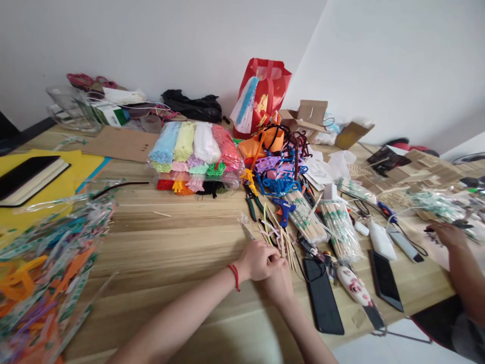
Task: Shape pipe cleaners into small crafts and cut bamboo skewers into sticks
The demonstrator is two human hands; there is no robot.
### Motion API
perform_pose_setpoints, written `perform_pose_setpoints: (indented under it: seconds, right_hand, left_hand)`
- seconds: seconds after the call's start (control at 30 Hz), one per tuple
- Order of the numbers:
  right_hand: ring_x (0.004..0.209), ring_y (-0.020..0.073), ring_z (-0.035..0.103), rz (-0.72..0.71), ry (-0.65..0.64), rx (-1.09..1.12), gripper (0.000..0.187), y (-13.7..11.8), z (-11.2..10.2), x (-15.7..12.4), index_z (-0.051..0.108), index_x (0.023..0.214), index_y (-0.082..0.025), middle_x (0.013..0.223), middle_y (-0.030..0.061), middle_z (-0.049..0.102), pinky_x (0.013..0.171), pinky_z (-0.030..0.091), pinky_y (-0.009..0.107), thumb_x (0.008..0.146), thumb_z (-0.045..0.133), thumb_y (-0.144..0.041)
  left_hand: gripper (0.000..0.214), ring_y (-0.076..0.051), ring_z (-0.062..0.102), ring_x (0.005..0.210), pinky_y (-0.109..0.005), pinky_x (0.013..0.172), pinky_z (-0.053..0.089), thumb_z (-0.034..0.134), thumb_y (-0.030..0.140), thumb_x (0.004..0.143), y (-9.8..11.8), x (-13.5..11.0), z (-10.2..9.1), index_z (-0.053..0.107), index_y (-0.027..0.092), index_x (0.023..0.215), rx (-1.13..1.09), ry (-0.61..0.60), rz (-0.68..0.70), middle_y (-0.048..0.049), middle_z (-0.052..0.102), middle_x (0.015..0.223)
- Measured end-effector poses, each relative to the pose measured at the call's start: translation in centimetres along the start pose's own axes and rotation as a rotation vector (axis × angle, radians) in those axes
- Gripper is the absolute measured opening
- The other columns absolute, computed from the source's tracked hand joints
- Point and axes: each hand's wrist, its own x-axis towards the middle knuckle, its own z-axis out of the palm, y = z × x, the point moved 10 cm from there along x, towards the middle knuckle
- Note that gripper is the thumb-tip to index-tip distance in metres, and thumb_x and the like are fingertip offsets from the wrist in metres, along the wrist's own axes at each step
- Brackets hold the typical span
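Note:
Over the wooden table [182, 253], my left hand [259, 259], with a red cord bracelet [235, 277] at its wrist, is closed and pressed against my right hand [279, 278]. The fingers of my right hand are curled too. Whatever lies between them is hidden. A thin grey pointed piece [248, 232] shows just beyond my left hand; I cannot tell whether it is held. Close to my hands lie loose wooden sticks [288, 247] and pale strips. Behind these are a blue glue gun [284, 210] and green-handled pliers [251, 205].
Bagged pipe cleaners [204, 144] lie behind, near a red bag [261, 93]. Plastic packaging [56, 273] covers the left side. Bagged sticks [341, 227], a black phone [324, 298] and another phone [385, 280] lie to the right. Another person's hand [447, 235] rests at the far right.

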Motion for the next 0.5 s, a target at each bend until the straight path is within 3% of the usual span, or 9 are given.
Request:
perform_pose_setpoints:
  seconds: [0.1, 0.23, 0.37, 0.5]
  right_hand:
    - [0.079, 0.0187, 0.056, -0.029, 0.028, 0.033, 0.03, -1.0, -0.9, -2.5, 0.064, 0.098, -0.02, 0.091, 0.0076, 0.065, 0.073, 0.037, 0.031, 0.076, 0.047, -0.008]
    - [0.084, 0.0201, 0.055, -0.074, 0.041, 0.091, 0.032, -2.0, -0.8, -6.2, 0.064, 0.098, -0.022, 0.091, 0.0058, 0.064, 0.074, 0.035, 0.032, 0.074, 0.049, -0.007]
    - [0.083, 0.0204, 0.056, -0.067, 0.035, 0.052, 0.03, -2.1, 0.5, -8.0, 0.064, 0.096, -0.023, 0.089, 0.0059, 0.065, 0.072, 0.035, 0.032, 0.073, 0.051, -0.007]
    - [0.083, 0.0211, 0.058, -0.053, -0.006, -0.037, 0.027, -1.7, 1.1, -7.1, 0.065, 0.095, -0.021, 0.09, 0.0081, 0.066, 0.069, 0.035, 0.033, 0.074, 0.053, -0.009]
  left_hand:
    - [0.021, -0.016, 0.059, 0.07, -0.028, 0.071, 0.041, 0.048, 0.033, 0.081, 2.2, -1.9, -0.1, 0.062, 0.019, 0.075, -0.036, 0.009, 0.031, -0.0023, 0.066, 0.07]
    - [0.018, -0.017, 0.06, 0.072, -0.029, 0.073, 0.043, 0.05, 0.031, 0.078, 4.2, -4.2, 0.7, 0.062, 0.018, 0.079, -0.058, 0.021, 0.024, -0.0037, 0.067, 0.074]
    - [0.014, -0.016, 0.06, 0.072, -0.028, 0.073, 0.043, 0.053, 0.029, 0.075, 4.4, -5.4, 2.4, 0.062, 0.019, 0.077, -0.083, 0.014, -0.001, -0.0031, 0.067, 0.074]
    - [0.016, -0.016, 0.06, 0.069, -0.028, 0.071, 0.041, 0.05, 0.029, 0.076, 3.4, -4.6, 2.9, 0.063, 0.019, 0.073, -0.065, 0.004, -0.001, -0.0024, 0.066, 0.07]
